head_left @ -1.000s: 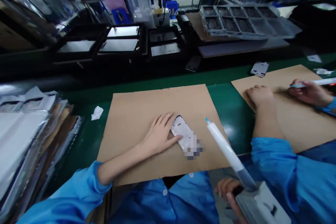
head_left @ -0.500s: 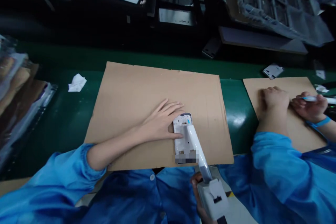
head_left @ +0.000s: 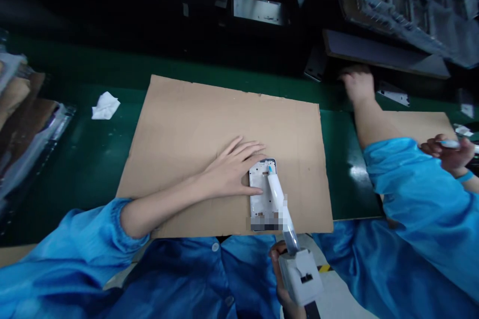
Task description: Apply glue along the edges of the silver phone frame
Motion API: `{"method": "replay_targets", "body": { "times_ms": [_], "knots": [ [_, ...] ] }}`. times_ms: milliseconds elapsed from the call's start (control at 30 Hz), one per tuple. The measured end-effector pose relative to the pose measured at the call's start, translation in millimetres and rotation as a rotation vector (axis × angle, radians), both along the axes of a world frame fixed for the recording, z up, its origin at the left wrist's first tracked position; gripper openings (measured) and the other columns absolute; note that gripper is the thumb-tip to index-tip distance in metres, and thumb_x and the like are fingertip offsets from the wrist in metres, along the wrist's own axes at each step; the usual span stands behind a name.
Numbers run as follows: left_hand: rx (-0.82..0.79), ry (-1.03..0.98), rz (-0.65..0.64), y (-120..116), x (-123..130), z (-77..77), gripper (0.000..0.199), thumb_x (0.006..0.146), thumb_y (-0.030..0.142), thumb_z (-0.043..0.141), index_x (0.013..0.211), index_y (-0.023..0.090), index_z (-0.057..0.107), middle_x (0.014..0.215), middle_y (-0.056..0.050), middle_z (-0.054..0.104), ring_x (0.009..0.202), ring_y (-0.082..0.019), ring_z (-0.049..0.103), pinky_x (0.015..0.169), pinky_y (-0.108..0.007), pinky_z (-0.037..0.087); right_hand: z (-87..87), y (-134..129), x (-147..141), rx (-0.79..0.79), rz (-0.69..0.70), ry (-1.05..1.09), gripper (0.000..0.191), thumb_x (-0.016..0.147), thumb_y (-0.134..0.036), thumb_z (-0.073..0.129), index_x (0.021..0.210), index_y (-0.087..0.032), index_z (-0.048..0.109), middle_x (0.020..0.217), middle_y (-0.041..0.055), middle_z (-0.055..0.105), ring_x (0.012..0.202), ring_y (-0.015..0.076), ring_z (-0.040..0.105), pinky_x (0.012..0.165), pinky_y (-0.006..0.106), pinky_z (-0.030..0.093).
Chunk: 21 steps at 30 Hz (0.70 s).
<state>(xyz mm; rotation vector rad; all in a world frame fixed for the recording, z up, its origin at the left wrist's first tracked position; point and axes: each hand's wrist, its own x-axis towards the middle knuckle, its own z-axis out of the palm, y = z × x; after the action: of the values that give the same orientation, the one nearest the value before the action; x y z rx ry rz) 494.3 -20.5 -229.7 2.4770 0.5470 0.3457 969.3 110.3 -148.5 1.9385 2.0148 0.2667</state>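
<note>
A pale phone frame [head_left: 258, 202] lies on the brown cardboard sheet [head_left: 187, 119], its lower end blurred out. My left hand [head_left: 234, 172] rests flat with spread fingers at the frame's left side, thumb and fingertips on its edges. Below the sheet, my right hand [head_left: 280, 269] is wrapped round a white dispenser tool [head_left: 301, 276], which partly hides it. The tool's long white tube reaches up over the frame, and its blue tip points at the frame's upper part. Whether the tip touches is unclear.
On the right, a co-worker's hand [head_left: 359, 82] reaches to a dark shelf; the other [head_left: 449, 152] holds a white tube. A crumpled tissue [head_left: 106, 105] and bagged stacks [head_left: 33, 134] lie on the left. Plastic trays [head_left: 415, 2] stand at the back right.
The co-worker's nearer hand has moved from the cardboard on the right up to the shelf. The view has shifted slightly. My left hand stays on the frame; the tool's tip is still over its upper part.
</note>
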Motion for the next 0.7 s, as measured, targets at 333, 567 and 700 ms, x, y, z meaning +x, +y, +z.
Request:
{"method": "replay_targets", "body": {
  "times_ms": [333,567,700],
  "knots": [
    [0.009,0.007,0.002,-0.2,0.1,0.8,0.086,0.104,0.08,0.072,0.167,0.025,0.056,0.185,-0.012,0.045,0.176,-0.032,0.035,0.15,-0.054,0.001,-47.3,53.8,-20.3,-0.109,0.166,0.285,0.055,0.12,-0.023,0.025,0.16,-0.02,0.064,0.171,0.0036,0.056,0.17,0.0105,0.04,0.154,0.046,0.012],
    [0.017,0.006,-0.003,-1.0,0.4,1.2,0.087,0.103,0.076,0.076,0.17,0.025,0.053,0.185,-0.011,0.045,0.176,-0.033,0.034,0.15,-0.055,0.001,-2.4,-52.8,-5.0,-0.136,0.149,0.12,0.061,0.122,-0.025,0.02,0.152,-0.019,0.073,0.153,0.0104,0.068,0.163,0.0128,0.043,0.151,0.037,0.014],
    [0.017,-0.004,-0.003,-0.9,0.6,0.0,0.088,0.102,0.076,0.076,0.171,0.027,0.053,0.185,-0.011,0.044,0.176,-0.034,0.035,0.151,-0.055,0.002,5.7,-167.2,25.1,-0.057,-0.092,0.012,0.057,0.119,-0.027,0.026,0.143,-0.023,0.077,0.149,0.0177,0.068,0.152,0.0232,0.05,0.149,0.045,0.02]
  ]
}}
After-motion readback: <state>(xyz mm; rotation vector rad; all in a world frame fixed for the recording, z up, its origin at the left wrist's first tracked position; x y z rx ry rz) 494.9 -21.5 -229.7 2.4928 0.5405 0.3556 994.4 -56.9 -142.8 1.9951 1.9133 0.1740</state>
